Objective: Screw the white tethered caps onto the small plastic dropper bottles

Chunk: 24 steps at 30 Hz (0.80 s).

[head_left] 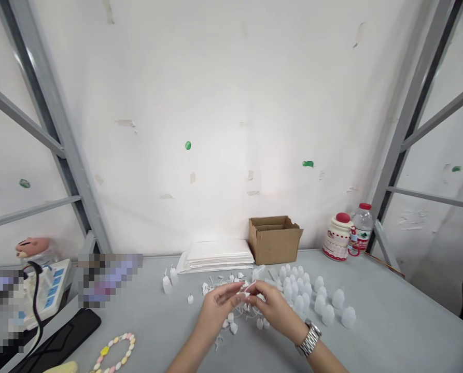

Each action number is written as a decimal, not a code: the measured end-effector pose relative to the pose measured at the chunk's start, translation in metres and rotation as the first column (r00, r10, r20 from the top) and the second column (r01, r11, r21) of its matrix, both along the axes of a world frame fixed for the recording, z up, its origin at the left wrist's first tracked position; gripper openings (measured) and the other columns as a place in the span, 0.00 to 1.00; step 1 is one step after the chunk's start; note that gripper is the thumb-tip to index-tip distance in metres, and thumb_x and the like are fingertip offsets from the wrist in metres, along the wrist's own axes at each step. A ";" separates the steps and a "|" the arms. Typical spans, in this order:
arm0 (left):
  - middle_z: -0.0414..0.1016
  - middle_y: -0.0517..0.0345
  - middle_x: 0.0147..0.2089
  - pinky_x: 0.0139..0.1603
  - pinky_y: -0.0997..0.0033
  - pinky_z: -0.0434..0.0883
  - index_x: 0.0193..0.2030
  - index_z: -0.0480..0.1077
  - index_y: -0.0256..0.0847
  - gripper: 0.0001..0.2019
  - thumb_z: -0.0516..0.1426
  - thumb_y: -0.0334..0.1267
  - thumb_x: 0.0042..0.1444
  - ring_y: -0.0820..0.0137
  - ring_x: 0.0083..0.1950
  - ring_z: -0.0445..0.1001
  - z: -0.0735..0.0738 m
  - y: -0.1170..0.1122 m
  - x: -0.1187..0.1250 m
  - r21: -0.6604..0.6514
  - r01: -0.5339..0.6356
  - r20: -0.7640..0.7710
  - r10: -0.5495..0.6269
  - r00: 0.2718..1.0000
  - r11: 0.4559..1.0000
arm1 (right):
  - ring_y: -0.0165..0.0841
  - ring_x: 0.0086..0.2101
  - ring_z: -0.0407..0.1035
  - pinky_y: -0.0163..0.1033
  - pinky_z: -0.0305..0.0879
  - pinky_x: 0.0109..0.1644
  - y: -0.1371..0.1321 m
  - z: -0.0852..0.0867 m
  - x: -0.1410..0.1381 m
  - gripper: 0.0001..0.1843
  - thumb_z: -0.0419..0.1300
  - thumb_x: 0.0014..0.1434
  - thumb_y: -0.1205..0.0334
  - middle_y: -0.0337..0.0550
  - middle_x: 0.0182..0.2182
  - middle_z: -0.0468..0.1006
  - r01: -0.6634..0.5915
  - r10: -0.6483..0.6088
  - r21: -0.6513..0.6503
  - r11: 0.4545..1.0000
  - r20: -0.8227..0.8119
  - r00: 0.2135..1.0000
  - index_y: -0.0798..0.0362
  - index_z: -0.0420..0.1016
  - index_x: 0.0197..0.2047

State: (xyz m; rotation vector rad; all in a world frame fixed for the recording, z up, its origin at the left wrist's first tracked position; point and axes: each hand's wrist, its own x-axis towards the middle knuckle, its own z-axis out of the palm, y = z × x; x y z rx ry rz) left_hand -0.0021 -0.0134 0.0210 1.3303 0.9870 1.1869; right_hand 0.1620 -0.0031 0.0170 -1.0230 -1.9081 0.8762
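Note:
My left hand (218,305) and my right hand (274,306) meet over the grey table (390,331), fingers pinched together on a small white plastic piece (247,291) held between them. A silver watch sits on my right wrist. Under and around the hands lies a scatter of small white caps and stems (231,324). Right of my hands stand several small translucent white bottles (312,295) upright in a cluster. A few more small bottles (168,282) stand to the left.
An open cardboard box (275,239) and a stack of white bags (218,255) sit against the wall. A red-capped jar (339,236) and water bottle (361,224) stand at right. A bead bracelet (114,353), black pad (60,342) and power strip (46,292) lie at left.

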 end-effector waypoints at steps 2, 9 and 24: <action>0.77 0.51 0.46 0.54 0.59 0.66 0.37 0.76 0.43 0.15 0.64 0.40 0.38 0.58 0.50 0.71 0.000 -0.002 0.001 0.050 -0.046 -0.072 0.050 0.996 0.998 | 0.32 0.29 0.68 0.35 0.61 0.36 -0.004 -0.001 -0.004 0.05 0.53 0.56 0.65 0.39 0.25 0.74 0.001 -0.002 0.028 1.000 0.034 0.999 0.53 0.70 0.31; 0.80 0.52 0.38 0.54 0.58 0.65 0.27 0.78 0.44 0.06 0.60 0.40 0.42 0.58 0.48 0.73 -0.008 -0.003 0.004 0.174 -0.182 -0.049 0.193 0.980 0.968 | 0.31 0.28 0.67 0.34 0.61 0.35 -0.012 0.002 -0.013 0.06 0.54 0.55 0.66 0.38 0.24 0.72 0.000 0.000 0.017 1.000 0.034 0.999 0.53 0.68 0.26; 0.77 0.46 0.44 0.50 0.59 0.68 0.41 0.74 0.37 0.21 0.60 0.49 0.43 0.58 0.49 0.72 0.004 -0.006 -0.001 -0.209 -0.006 0.347 0.080 0.934 0.978 | 0.32 0.28 0.68 0.36 0.63 0.35 -0.005 -0.002 -0.008 0.10 0.53 0.57 0.57 0.39 0.25 0.74 0.123 -0.115 0.091 0.988 -0.092 0.989 0.52 0.70 0.32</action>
